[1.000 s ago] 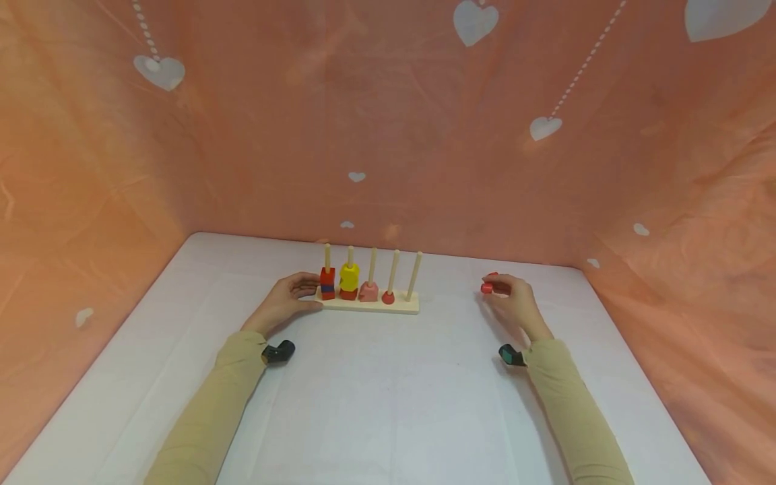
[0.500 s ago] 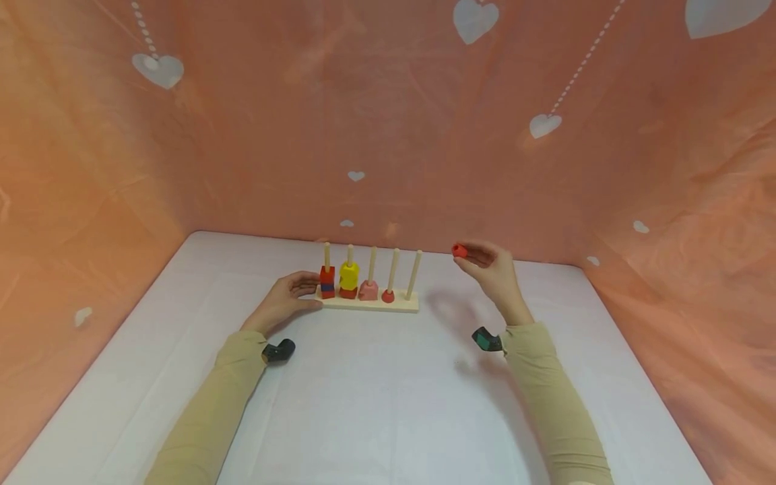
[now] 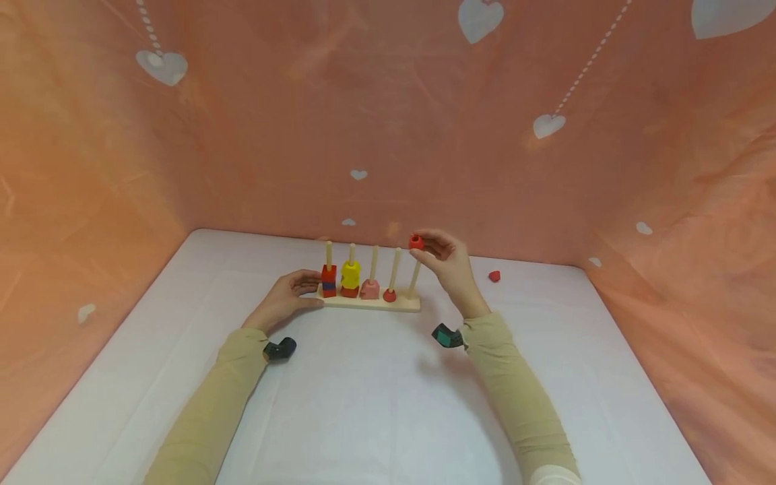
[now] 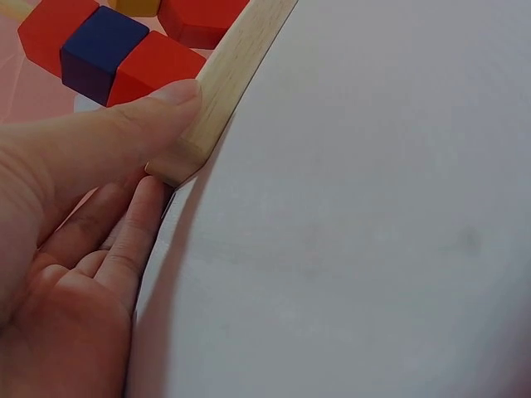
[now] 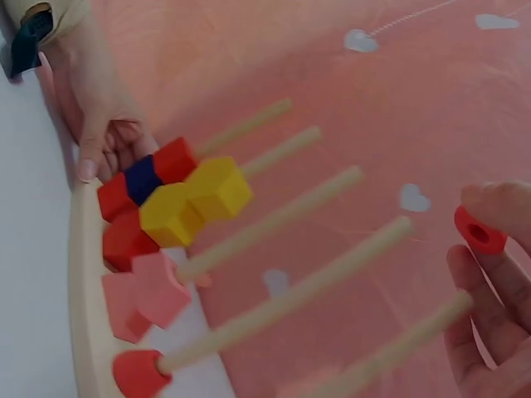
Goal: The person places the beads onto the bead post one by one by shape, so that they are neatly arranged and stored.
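Note:
A wooden peg stand (image 3: 372, 305) has several upright pegs in a row. My left hand (image 3: 281, 298) holds its left end, with the thumb (image 4: 124, 133) along the base's edge and fingers at its end. The leftmost peg carries red and blue blocks (image 5: 141, 178); beside it are yellow blocks (image 5: 195, 203) over a red one. Pink blocks (image 5: 145, 296) sit on the middle peg and one red bead (image 5: 141, 373) on the fourth. My right hand (image 3: 445, 259) pinches a red bead with a hole (image 5: 481, 230), just off the tip of the bare rightmost peg (image 5: 398, 344).
A small red bead (image 3: 494, 276) lies on the white table (image 3: 376, 404), right of the stand. An orange-pink cloth (image 3: 388, 121) with white hearts hangs behind and at both sides. A dark device (image 3: 447, 335) is worn on each wrist.
My right hand has lifted the red bead off the right side of the table and carried it left to the rightmost peg's tip. The left hand stays at the stand.

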Demonstrator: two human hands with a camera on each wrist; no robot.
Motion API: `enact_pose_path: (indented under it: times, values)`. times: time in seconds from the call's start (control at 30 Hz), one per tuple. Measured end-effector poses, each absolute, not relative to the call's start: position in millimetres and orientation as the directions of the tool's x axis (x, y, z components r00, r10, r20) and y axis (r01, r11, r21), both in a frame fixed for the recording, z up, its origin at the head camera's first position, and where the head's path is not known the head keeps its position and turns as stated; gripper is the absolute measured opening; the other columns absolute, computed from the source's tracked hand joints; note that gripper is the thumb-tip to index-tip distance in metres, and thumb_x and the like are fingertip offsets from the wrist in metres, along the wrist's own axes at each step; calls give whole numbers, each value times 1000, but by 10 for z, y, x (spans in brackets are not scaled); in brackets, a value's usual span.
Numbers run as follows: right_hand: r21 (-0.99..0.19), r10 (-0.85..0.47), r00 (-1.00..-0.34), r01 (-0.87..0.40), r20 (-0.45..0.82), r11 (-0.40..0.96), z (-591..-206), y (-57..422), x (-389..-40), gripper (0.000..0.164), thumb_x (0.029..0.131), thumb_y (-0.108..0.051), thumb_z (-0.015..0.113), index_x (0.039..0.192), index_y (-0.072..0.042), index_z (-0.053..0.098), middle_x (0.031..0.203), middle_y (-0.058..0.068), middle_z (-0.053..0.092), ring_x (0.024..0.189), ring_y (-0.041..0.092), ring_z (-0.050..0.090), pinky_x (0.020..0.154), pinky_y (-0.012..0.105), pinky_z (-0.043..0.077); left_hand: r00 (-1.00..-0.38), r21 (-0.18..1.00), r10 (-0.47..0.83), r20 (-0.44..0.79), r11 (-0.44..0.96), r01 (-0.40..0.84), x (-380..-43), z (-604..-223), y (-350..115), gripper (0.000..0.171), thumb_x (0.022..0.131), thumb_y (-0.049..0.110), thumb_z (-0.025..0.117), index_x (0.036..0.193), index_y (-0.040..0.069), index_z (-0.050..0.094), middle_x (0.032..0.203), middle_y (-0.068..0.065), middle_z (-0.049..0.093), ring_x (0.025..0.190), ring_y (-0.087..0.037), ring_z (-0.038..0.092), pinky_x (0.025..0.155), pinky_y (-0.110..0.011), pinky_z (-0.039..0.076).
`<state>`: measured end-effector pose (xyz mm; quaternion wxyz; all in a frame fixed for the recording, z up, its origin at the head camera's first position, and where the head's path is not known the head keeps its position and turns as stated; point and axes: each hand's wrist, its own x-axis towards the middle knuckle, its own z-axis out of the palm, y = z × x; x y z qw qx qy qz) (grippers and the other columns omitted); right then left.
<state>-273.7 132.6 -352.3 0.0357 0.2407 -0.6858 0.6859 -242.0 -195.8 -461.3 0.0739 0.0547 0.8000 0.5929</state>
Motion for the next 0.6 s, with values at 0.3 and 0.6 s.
enact_pose_path:
  times: [0.3, 0.6]
  values:
    - [-903, -331, -854, -430, 402, 13, -3420, 1085, -2633, 32, 82, 11, 69, 112, 14, 59, 105, 20, 66, 97, 22, 62, 81, 23, 51, -983, 958, 171, -64, 287, -13, -2435, -4625, -1954, 65, 79, 14, 80, 135, 6, 47, 131, -13, 52, 121, -28, 51, 102, -38, 43]
    - [-928, -301, -888, -371, 347, 23, -3579, 1058, -2736, 33, 82, 3, 72, 113, 9, 62, 104, 11, 67, 97, 20, 61, 87, 28, 51, -982, 958, 179, -61, 287, -7, -2422, -4605, -1952, 66, 80, 12, 79, 136, 3, 45, 132, -15, 51, 121, -29, 50, 103, -39, 42]
